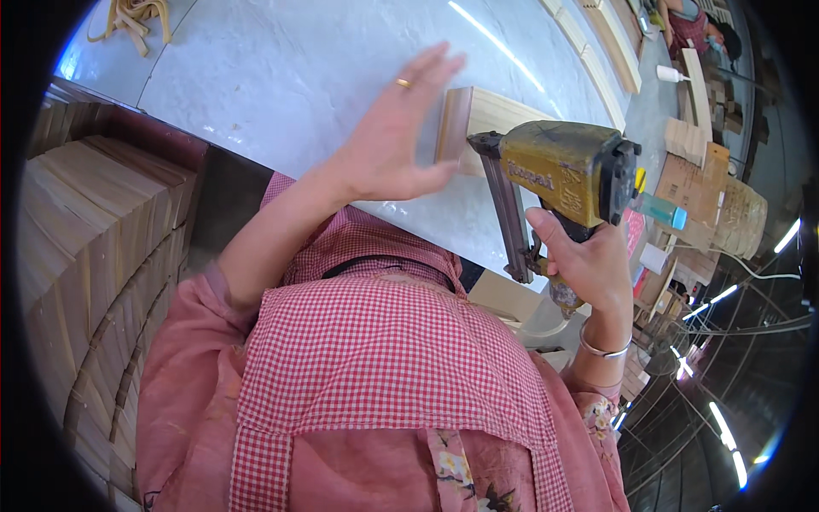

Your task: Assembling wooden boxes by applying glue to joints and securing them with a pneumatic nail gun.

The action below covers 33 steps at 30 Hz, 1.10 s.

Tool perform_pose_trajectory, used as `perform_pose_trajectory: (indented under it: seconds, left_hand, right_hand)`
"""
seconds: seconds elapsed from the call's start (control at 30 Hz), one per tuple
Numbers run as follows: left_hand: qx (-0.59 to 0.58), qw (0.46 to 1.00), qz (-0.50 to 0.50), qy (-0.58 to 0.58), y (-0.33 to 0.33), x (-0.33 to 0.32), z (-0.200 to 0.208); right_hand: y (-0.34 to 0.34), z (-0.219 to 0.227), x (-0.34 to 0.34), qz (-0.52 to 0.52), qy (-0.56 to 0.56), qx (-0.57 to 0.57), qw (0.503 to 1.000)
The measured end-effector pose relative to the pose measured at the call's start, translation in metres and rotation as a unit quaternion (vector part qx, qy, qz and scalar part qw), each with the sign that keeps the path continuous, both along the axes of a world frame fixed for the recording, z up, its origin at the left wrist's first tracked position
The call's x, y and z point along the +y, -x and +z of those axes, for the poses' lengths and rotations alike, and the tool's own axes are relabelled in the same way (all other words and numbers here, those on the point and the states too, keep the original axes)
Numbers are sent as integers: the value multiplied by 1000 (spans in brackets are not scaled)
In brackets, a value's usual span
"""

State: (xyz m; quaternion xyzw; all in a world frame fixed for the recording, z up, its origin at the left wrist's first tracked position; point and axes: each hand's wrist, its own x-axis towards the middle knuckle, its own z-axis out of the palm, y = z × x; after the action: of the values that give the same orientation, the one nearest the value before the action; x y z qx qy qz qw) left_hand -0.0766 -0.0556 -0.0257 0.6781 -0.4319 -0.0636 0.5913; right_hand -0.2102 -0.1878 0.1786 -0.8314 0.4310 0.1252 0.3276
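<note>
My right hand (593, 260) grips the handle of a yellow and black pneumatic nail gun (559, 166). The gun's nose overlaps the corner of a pale wooden piece (503, 111) on the table; whether they touch, I cannot tell. A darker upright strip forms the left end of that piece. Just left of it is my left hand (388, 132), fingers spread and slightly blurred, holding nothing. A gold ring sits on one of its fingers. Part of the wooden piece is hidden behind the gun.
The pale, glossy table (273, 72) carries light wooden strips (141, 17) at far left and long boards (610, 43) at far right. Stacked wooden boards (94, 222) stand at left. A person (695, 30), a white bottle (671, 74) and cardboard boxes (682, 192) are at right.
</note>
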Motion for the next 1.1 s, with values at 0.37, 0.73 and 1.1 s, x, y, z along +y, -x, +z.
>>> perform_pose_trajectory:
  seconds: [0.37, 0.73, 1.1]
  left_hand:
    - [24, 982, 188, 12, -5, 32, -14]
    - [37, 980, 193, 13, -5, 32, -13]
    - [59, 978, 198, 16, -7, 35, -11]
  right_hand:
    - [-17, 3, -32, 24, 2, -33, 999]
    - [-37, -2, -48, 24, -35, -39, 998]
    - [-71, 16, -71, 82, -53, 59, 993]
